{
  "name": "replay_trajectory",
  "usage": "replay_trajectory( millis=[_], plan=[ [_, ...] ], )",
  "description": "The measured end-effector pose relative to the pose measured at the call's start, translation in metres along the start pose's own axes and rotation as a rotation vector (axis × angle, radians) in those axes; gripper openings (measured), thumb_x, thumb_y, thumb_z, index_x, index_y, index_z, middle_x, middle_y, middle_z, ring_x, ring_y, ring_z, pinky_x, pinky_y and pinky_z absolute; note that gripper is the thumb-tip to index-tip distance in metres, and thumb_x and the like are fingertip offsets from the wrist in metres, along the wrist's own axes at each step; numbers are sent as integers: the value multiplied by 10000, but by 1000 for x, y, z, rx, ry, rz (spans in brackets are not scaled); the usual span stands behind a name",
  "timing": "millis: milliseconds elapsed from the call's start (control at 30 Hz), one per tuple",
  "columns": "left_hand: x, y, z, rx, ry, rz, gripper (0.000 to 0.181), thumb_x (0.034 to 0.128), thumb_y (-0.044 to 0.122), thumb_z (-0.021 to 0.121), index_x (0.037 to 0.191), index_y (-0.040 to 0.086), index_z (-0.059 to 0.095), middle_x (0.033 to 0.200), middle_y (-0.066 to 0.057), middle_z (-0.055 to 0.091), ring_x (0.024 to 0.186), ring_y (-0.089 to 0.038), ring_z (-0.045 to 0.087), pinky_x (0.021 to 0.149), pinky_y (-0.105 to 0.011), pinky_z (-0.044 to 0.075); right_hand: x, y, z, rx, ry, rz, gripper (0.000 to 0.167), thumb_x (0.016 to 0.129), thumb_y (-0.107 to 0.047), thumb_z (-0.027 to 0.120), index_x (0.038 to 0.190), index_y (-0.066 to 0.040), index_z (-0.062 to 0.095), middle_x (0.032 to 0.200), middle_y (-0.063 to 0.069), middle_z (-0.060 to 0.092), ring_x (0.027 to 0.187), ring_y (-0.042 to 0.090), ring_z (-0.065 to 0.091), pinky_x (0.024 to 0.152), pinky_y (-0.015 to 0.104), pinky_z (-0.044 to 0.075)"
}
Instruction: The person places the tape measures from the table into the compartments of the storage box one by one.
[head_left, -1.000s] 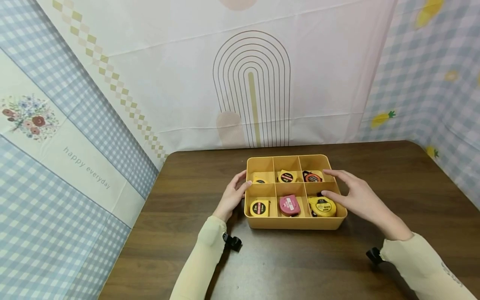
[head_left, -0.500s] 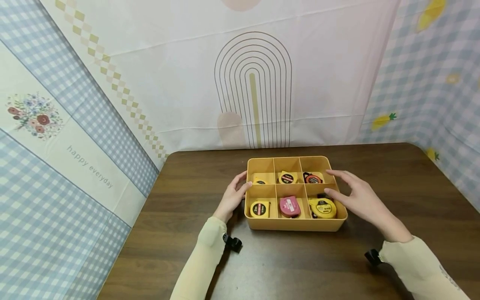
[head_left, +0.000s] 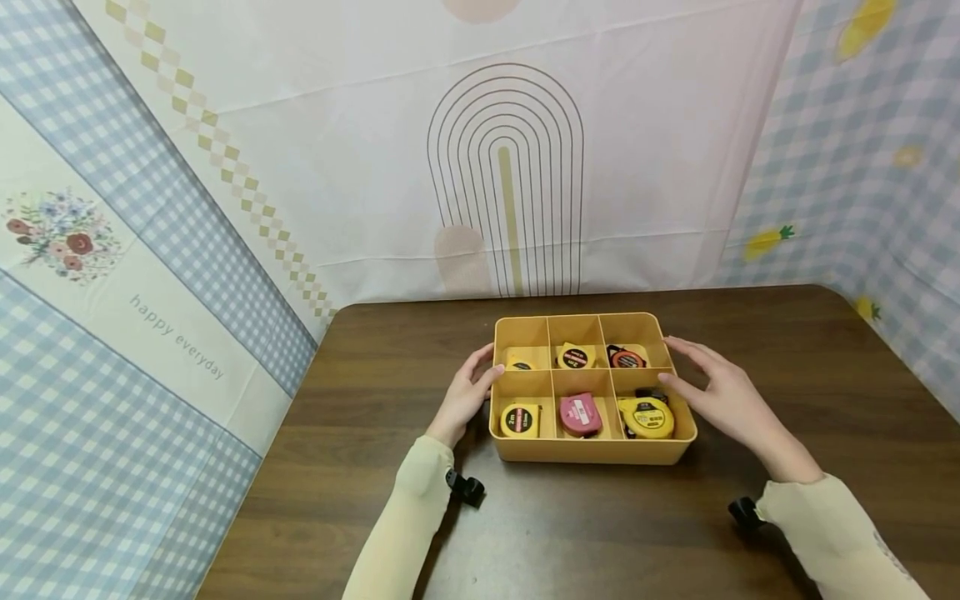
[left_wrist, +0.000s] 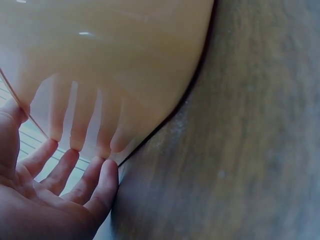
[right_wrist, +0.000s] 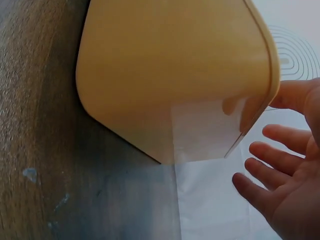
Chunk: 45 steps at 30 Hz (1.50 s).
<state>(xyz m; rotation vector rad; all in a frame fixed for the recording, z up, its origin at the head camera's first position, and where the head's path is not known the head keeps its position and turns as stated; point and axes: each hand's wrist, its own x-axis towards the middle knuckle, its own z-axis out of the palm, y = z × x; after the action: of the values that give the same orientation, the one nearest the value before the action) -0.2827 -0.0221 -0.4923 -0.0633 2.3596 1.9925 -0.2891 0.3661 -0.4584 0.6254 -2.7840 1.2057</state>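
A tan divided box (head_left: 592, 450) rests on the dark wooden table, a tape measure in each compartment. In the front row are a yellow tape measure (head_left: 521, 420), a pink tape measure (head_left: 580, 414) and a larger yellow tape measure (head_left: 647, 417). Behind them lie an orange-and-black tape measure (head_left: 626, 357), a yellow tape measure (head_left: 576, 356) and a mostly hidden yellow one (head_left: 519, 363). My left hand (head_left: 467, 396) touches the box's left wall with its fingertips, thumb at the rim. Beside the right wall, my right hand (head_left: 731, 404) has its fingers spread and off the wall, thumb by the rim.
Patterned cloth (head_left: 375, 167) hangs behind the table (head_left: 360, 400) and along both sides. A small black camera (head_left: 467, 487) sits at the left wrist and another black camera (head_left: 745, 512) at the right. Bare tabletop lies in front of the box.
My right hand has drawn slightly to the right, its thumb and fingers coming away from over the box's right rim. The left hand and the box look almost unmoved.
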Motion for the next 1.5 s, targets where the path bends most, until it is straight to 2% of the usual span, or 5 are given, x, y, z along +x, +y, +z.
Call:
replay_trajectory(
  millis=[200,400,867,1233,1500],
  plan=[
    [0,1,3,4,11,9,549,1019,285,615,1530,175,444,1534,-53,457,1296,-247,533,907,-403,537,3,8,2,-22,-89,42,769,999,-420,627,1574,-22,308,1597,255,290,1336,550,386,1005,687,378],
    [0,-1,5,-14,19,-7,535,1020,250,615,1525,181,451,1533,-43,458,1292,-241,535,906,-399,538,3,13,6,-22,-119,45,787,1005,-416,616,1585,-15,265,1577,300,289,1311,567,406,979,681,410],
    [0,-3,5,0,5,-5,547,1026,251,603,1537,161,431,1548,-71,442,1324,-266,508,951,-443,517,3,23,17,30,-89,62,715,1031,-312,590,1600,-51,244,1528,364,315,1263,581,448,960,697,410],
    [1,0,3,11,17,7,550,1014,298,621,1526,196,448,1521,-24,469,1313,-235,518,962,-455,511,9,25,21,106,-71,88,707,1043,-340,567,1613,-98,225,1545,362,285,1257,574,465,992,694,387],
    [0,0,0,47,2,20,570,1022,281,611,1541,150,417,1531,-66,459,1314,-263,518,968,-469,511,11,24,22,110,-86,94,726,1034,-342,588,1611,-86,230,1547,359,285,1252,575,470,1001,690,382]
  ],
)
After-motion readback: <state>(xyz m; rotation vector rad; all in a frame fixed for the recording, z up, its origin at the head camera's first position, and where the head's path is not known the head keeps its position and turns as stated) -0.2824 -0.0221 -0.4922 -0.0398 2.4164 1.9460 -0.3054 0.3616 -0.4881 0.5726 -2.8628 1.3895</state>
